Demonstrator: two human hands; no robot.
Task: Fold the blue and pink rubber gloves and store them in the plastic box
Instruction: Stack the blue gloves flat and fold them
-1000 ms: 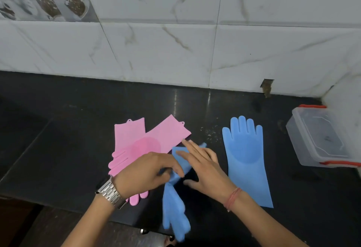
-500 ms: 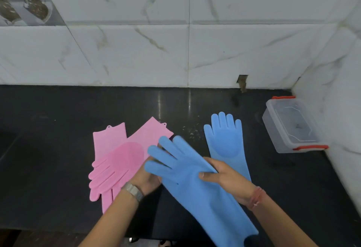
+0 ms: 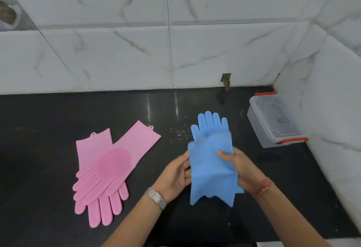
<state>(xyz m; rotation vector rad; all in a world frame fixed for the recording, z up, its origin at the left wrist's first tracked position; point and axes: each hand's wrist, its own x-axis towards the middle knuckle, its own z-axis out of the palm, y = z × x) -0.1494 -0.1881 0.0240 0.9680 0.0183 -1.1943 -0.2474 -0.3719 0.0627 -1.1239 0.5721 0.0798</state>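
Two pink rubber gloves [image 3: 103,170] overlap, crossed, on the left of the black stone counter [image 3: 39,129]. Two blue rubber gloves [image 3: 212,160] sit centre-right, and the lidded clear plastic box [image 3: 275,121] far right, in the corner.

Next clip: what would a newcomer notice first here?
Two hands, left and right, hold a blue glove over a second blue glove at centre. A crossed pair of pink gloves lies left on the black counter; a lidded plastic box sits in the right corner.

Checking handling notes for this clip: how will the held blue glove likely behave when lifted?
Probably floppy: the blue glove creases where the right hand grips it. Likely light, since both hands hold it by the edges. Its wavy cuff suggests it will sag.
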